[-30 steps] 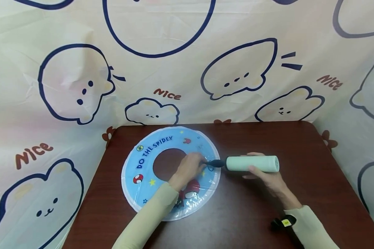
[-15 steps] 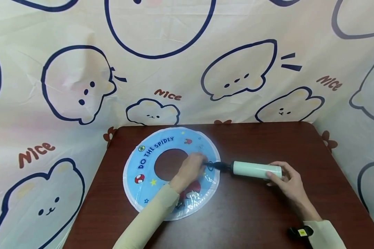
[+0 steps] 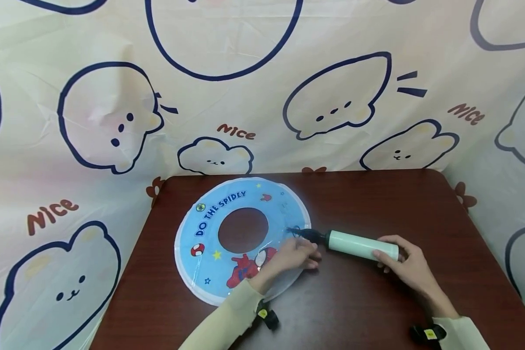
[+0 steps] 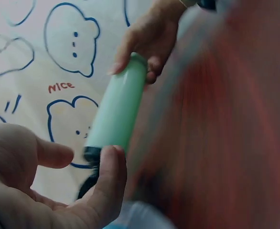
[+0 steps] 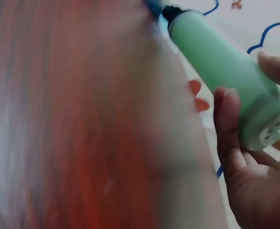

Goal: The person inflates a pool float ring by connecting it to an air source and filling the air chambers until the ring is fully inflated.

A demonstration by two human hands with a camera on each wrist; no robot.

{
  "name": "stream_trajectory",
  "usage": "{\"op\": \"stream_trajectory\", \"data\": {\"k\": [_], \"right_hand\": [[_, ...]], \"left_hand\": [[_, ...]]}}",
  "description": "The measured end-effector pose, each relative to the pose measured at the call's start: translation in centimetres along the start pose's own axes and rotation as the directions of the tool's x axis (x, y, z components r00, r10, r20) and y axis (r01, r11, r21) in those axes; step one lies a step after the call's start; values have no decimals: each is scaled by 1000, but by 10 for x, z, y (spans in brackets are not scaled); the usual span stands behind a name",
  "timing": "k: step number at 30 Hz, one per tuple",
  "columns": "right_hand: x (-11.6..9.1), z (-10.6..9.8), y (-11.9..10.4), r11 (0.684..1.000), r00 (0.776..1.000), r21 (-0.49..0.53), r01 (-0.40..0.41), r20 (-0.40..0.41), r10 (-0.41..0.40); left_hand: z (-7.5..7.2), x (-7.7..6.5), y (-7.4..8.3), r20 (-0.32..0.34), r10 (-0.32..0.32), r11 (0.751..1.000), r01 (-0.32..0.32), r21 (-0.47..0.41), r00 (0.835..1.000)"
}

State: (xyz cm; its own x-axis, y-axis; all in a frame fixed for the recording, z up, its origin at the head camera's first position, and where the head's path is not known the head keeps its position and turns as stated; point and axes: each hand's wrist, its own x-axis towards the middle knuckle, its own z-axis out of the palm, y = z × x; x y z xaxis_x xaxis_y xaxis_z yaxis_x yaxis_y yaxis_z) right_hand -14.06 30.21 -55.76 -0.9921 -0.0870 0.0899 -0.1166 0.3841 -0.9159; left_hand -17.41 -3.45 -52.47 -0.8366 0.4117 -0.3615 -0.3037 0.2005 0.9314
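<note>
A pale green air pump [image 3: 359, 244] with a black nozzle [image 3: 310, 235] lies slanted across the right half of the head view. My right hand [image 3: 409, 262] grips the pump's far end between thumb and fingers; the right wrist view shows that end cap beside my thumb. The nozzle tip meets the right side of a flat blue swim ring [image 3: 203, 262], printed with a red cartoon figure. Just below the nozzle is my left hand [image 3: 294, 255], its fingers loosely bent and spread from the thumb. In the left wrist view, nothing sits between them.
The brown table [image 3: 354, 301] carries the ring at its left side. A pale cloth [image 3: 267, 97] with blue cartoon outlines hangs behind and at both sides. Black wrist cameras [image 3: 268, 316] sit at the cuffs.
My left hand has let go near the nozzle tip and moved down and right. My right hand slid toward the pump's far end, and the pump now tilts with that end lower in view.
</note>
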Motion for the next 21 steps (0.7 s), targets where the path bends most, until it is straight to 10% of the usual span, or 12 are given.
{"op": "stream_trajectory", "data": {"k": [3, 7, 11, 15, 21], "right_hand": [[-3, 0, -13, 1000, 1000, 30, -7, -22, 8], [-6, 3, -27, 999, 999, 40, 1, -47, 1], [-8, 6, -33, 999, 999, 23, 26, -35, -25], [-11, 7, -31, 999, 999, -3, 52, 1, -52], [-15, 1, -28, 997, 993, -2, 78, 90, -78]], "left_hand": [[9, 1, -6, 53, -57, 963, 69, -261, 997], [21, 6, -13, 46, -52, 792, 69, -606, 998], [33, 15, -16, -20, -74, 656, 34, -754, 997], [40, 23, -15, -69, -99, 602, 4, -799, 993], [44, 31, -15, -81, -90, 583, -13, -812, 993]]}}
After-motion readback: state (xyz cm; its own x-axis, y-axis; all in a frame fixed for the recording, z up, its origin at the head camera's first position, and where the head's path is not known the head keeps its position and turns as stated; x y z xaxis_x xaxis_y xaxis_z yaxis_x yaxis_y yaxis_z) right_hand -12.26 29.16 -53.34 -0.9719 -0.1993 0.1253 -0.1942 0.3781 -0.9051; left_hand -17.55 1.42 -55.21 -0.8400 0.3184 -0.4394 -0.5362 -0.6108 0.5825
